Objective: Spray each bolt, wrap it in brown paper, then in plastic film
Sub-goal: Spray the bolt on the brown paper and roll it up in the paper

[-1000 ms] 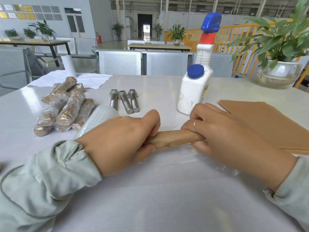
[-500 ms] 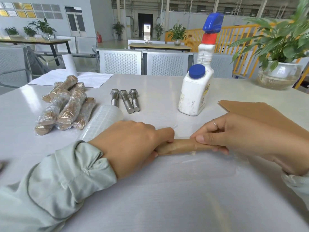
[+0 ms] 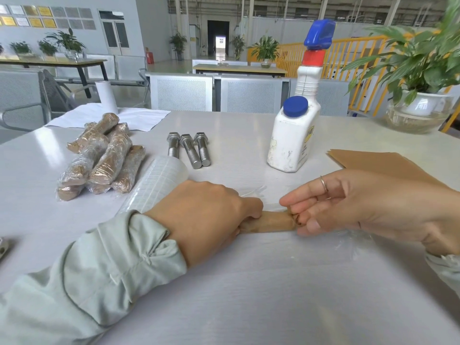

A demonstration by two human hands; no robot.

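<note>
A bolt wrapped in brown paper lies crosswise on a sheet of clear plastic film in the middle of the table. My left hand grips its left end. My right hand pinches its right end with curled fingers. A roll of plastic film lies just behind my left hand. Three bare steel bolts lie side by side further back. A white spray bottle with a blue and red head stands to their right. Brown paper sheets lie at the right.
A pile of several wrapped bolts lies at the left. White paper and a white roll sit at the back left. A potted plant in a glass bowl stands at the back right. A metal piece shows at the left edge.
My right hand slid off the top of the wrapped bolt to its right end, where its fingers now pinch. My left hand stayed on the left end.
</note>
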